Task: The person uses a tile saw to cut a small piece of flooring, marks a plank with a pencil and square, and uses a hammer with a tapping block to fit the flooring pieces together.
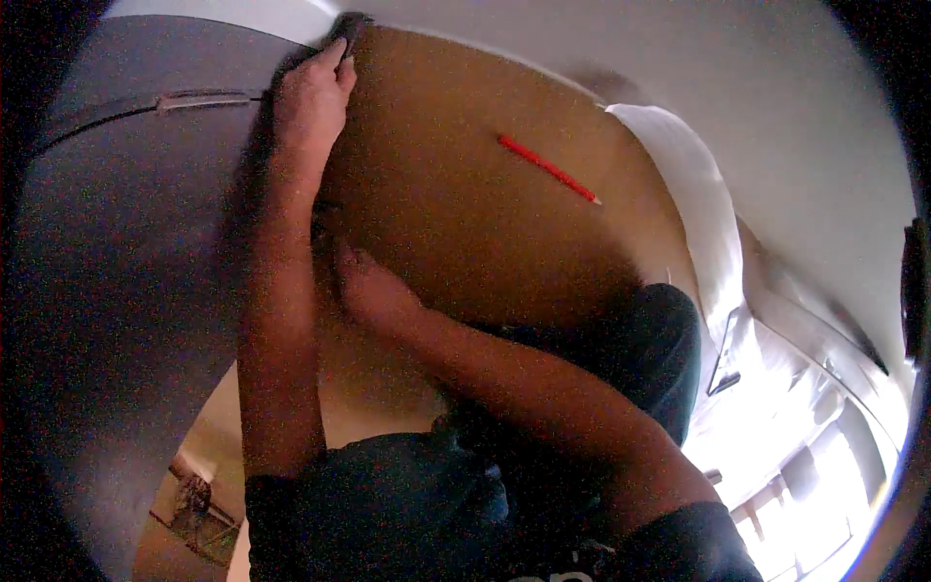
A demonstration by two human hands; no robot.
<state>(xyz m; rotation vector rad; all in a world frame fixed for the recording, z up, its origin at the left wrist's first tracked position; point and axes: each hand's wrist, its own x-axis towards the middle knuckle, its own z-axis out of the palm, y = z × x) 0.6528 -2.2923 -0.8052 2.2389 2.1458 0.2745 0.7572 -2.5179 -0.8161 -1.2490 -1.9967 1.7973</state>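
Note:
My left hand [312, 102] reaches to the far end of the brown surface, beside a grey panel [136, 213]. Its fingers are closed at a small dark piece [353, 31] whose kind is unclear in the shadow. Closer to me, my right hand [375, 291] is closed near the same shadowed edge, just right of my left forearm. What its fingers hold, if anything, is hidden. A red pencil [548, 169] lies on the brown surface [436, 155], apart from both hands, with its pale tip toward the right.
A pale wall [805, 107] curves along the far and right sides. White sheeting [684, 155] runs along its foot. A dark-trousered knee [669, 339] rests at the right. Behind it lies a thin dark-edged object [725, 354], near bright windows. A slim strip [204, 100] crosses the grey panel.

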